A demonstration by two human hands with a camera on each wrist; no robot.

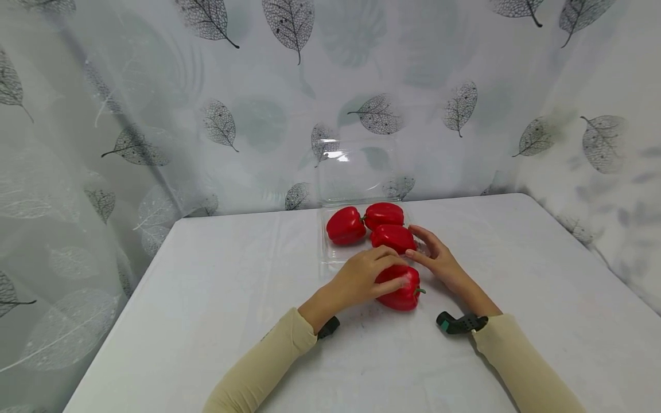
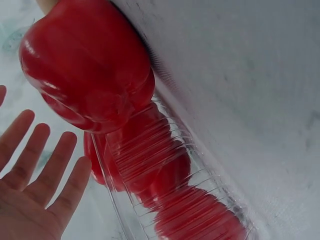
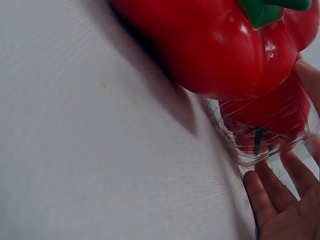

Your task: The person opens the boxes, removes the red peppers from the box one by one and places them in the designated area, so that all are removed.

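A red bell pepper (image 1: 405,302) with a green stem lies on its side on the white table, just in front of a clear plastic box (image 1: 328,252). My left hand (image 1: 361,274) reaches over this pepper; in the left wrist view its fingers (image 2: 52,172) are straight and spread beside it. My right hand (image 1: 440,263) is at the box's front right corner. In the right wrist view its fairly straight fingers (image 3: 277,187) touch the box's outer wall, with the thumb near the rim. Three more red peppers sit inside: one left (image 1: 346,226), one behind (image 1: 384,214), one right (image 1: 389,236).
The box's clear lid (image 1: 356,172) stands raised at the back, against a leaf-patterned curtain (image 1: 258,115). A white cloth covers the table (image 1: 232,275). Black bands circle both wrists, the right one (image 1: 461,323) showing more fully.
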